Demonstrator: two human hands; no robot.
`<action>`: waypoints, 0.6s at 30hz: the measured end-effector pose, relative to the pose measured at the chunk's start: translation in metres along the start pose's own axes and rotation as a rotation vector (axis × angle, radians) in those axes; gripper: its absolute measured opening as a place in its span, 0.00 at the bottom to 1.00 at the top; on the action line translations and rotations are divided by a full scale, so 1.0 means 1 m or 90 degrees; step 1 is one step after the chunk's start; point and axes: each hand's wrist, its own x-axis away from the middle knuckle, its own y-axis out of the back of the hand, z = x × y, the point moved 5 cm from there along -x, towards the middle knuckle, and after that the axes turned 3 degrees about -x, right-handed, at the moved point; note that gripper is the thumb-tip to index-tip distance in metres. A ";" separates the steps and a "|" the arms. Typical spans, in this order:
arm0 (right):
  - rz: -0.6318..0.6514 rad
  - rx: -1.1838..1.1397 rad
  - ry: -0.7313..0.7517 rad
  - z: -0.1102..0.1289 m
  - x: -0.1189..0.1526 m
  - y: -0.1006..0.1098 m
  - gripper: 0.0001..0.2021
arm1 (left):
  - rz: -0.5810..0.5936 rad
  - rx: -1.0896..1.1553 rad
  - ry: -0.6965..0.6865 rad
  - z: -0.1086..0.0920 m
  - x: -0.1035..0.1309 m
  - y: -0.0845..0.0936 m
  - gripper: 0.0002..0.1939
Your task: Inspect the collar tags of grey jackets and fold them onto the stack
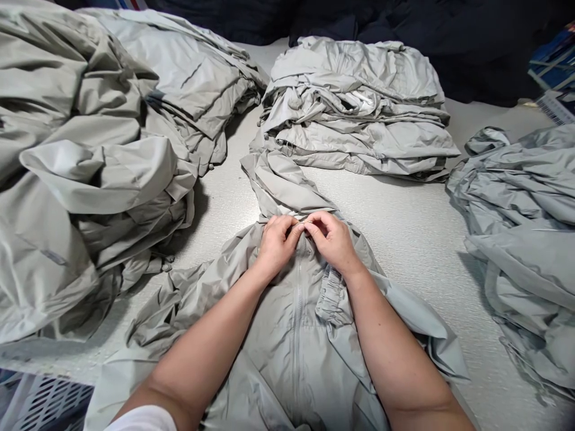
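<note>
A light grey-green zip jacket (pixel 274 341) lies spread in front of me, its hood (pixel 287 182) stretched away toward the far side. Down its middle runs a closed zipper (pixel 298 317). At the zipper's top, by the neck, my left hand (pixel 279 242) pinches the fabric between thumb and fingers. My right hand (pixel 331 239) pinches the same spot from the other side, the fingertips of both nearly meeting. Any small part between the fingertips is too small to make out. A gathered elastic cuff (pixel 331 296) rests on the jacket beside my right wrist.
Grey garments are heaped at the left (pixel 108 173), with a folded stack (pixel 354 114) at the back and another pile (pixel 530 251) at the right. They lie on a pale table (pixel 404 221). Below its left edge stands a white plastic basket (pixel 49 401).
</note>
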 end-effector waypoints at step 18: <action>0.016 -0.114 0.023 0.001 -0.002 0.008 0.05 | -0.028 0.073 0.038 0.004 -0.003 0.004 0.11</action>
